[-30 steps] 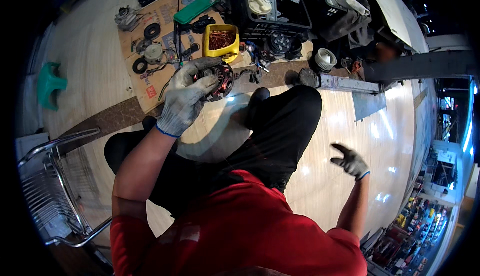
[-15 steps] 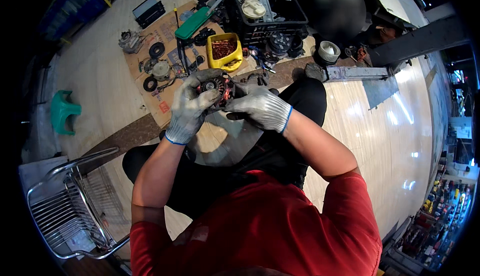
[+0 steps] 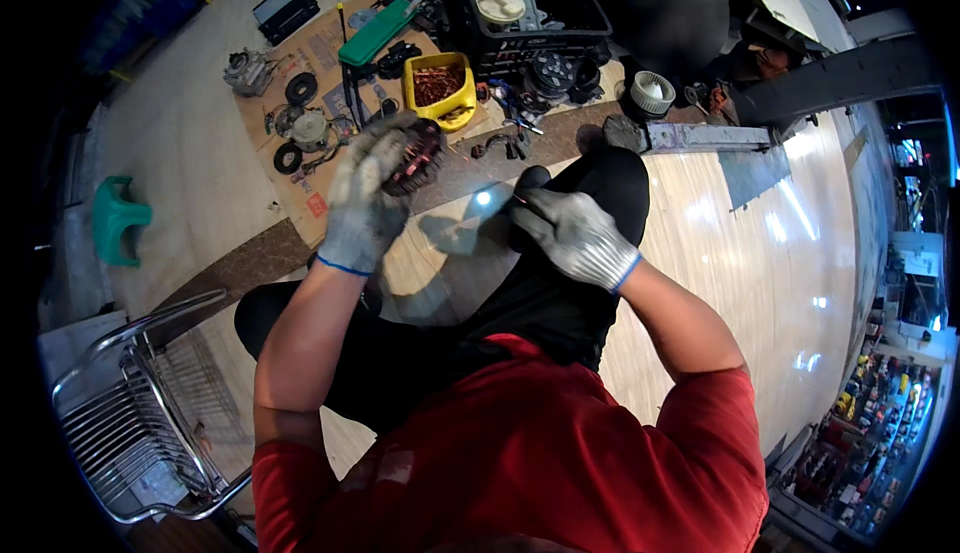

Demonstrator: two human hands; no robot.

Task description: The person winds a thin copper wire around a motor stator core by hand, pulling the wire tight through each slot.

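My left hand (image 3: pixel 365 178), in a pale work glove, grips a round dark motor part with copper windings (image 3: pixel 415 158). The part is tilted, its wound side turned to the right. Apart from it, above my right thigh, my right hand (image 3: pixel 578 233) has its gloved fingers curled. Something thin and dark may be in those fingers, but it is too small to name. Just beyond the motor part stands a yellow plastic tub (image 3: pixel 408 91) cut open, with copper-coloured scraps (image 3: pixel 440 83) inside.
Flattened cardboard (image 3: pixel 262 138) carries a green-handled tool (image 3: pixel 375 38), a rubber ring (image 3: pixel 300 89) and other motor parts. A black crate (image 3: pixel 545 43) of parts stands behind. A blower wheel (image 3: pixel 652 94) is to the right. A green stool (image 3: pixel 120 215) and metal chair (image 3: pixel 140 403) are at left.
My right hand has drawn away from the motor part, to the right and nearer to me. My left hand has tilted the part and shifted slightly left.
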